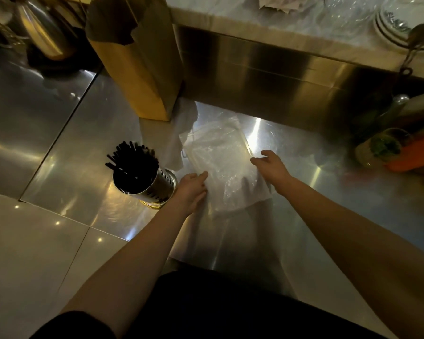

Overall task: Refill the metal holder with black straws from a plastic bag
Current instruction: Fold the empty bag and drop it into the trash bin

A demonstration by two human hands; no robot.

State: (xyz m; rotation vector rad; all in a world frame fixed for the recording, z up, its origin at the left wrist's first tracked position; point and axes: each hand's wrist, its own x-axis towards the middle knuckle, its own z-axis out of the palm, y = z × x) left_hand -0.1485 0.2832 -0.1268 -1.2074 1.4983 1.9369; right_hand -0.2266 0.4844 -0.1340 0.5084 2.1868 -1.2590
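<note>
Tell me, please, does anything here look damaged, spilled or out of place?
Two small things. The brown paper bag standing at the back has a ragged, torn top edge. The black straws in the metal holder lean and fan out to one side instead of standing straight. Nothing looks spilled.

Straws point(132, 155): black, every one I see.
Metal holder point(165, 182): shiny silver, rows of small dark slots down its side.
Plastic bag point(218, 155): clear, milky white where it creases.
Paper bag point(142, 69): plain tan brown, darker along its torn top.
Counter point(59, 133): brushed steel grey before me, streaked with warm yellow glare.
Jar point(382, 145): green inside, glass too blurred for more.
Object beside the jar point(416, 155): orange.
Plates point(389, 23): white with thin dark rings near the rim.
My clothing point(206, 309): black.
</note>
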